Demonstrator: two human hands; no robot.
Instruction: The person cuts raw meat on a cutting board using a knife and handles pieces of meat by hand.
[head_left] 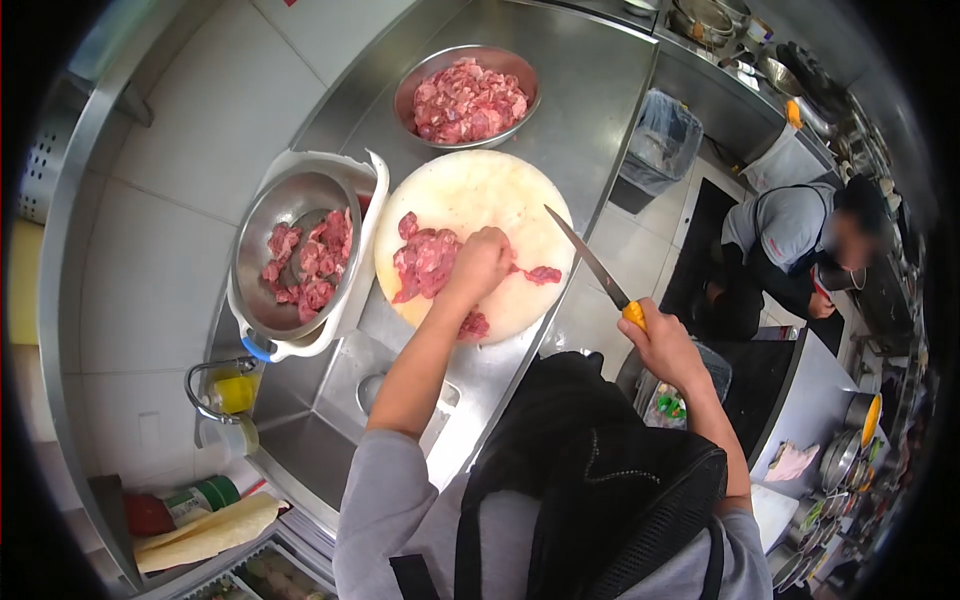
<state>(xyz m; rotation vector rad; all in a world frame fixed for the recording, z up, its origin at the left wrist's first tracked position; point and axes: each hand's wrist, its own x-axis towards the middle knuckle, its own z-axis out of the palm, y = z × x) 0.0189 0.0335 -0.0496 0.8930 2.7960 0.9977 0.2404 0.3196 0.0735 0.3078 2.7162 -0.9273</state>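
On the round cutting board point(500, 195) lies raw meat point(425, 260), heaped on the left, with a small strip point(543, 275) to the right and a bit near the lower edge. My left hand point(483, 262) is closed at the heap's right side, its fingers curled down around a piece of meat that is mostly hidden beneath them. In my right hand point(665, 345) is a knife point(595, 262), gripped by its yellow handle. Its blade points up and left, with the tip over the board's right edge, apart from the meat.
A metal bowl point(408, 108) heaped with cut meat stands behind the board. To the left, another metal bowl point(262, 215) with meat pieces rests in a white basin point(375, 205). A sink point(310, 430) lies nearer me. A lined bin point(660, 140) and a crouching person point(790, 225) are at right.
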